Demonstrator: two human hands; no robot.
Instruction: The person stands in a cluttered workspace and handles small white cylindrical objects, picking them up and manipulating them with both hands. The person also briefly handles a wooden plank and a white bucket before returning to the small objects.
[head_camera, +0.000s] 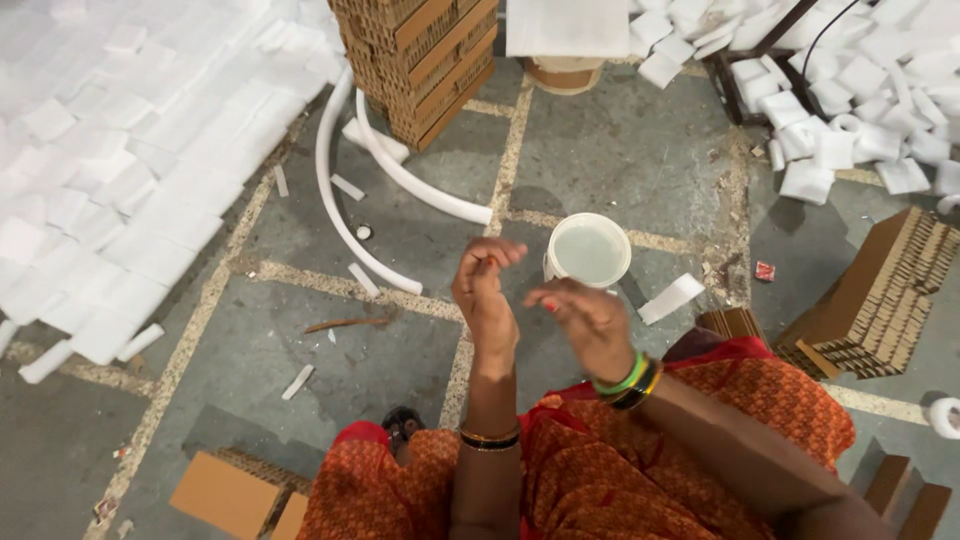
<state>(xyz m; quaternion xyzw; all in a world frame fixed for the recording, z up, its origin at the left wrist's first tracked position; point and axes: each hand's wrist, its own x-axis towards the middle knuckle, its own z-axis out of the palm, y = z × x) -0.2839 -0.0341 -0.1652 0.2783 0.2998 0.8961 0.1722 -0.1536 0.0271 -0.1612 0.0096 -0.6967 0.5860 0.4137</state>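
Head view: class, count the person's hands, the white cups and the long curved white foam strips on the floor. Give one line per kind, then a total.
Hands: 2, the left hand and the right hand
White cup: 1
Long curved white foam strips: 2
Total: 5

Grey concrete floor (620, 150) crossed by pale joint lines, white foam pieces (110, 180) heaped far left and far right, cardboard stacks (420, 60) set far and right
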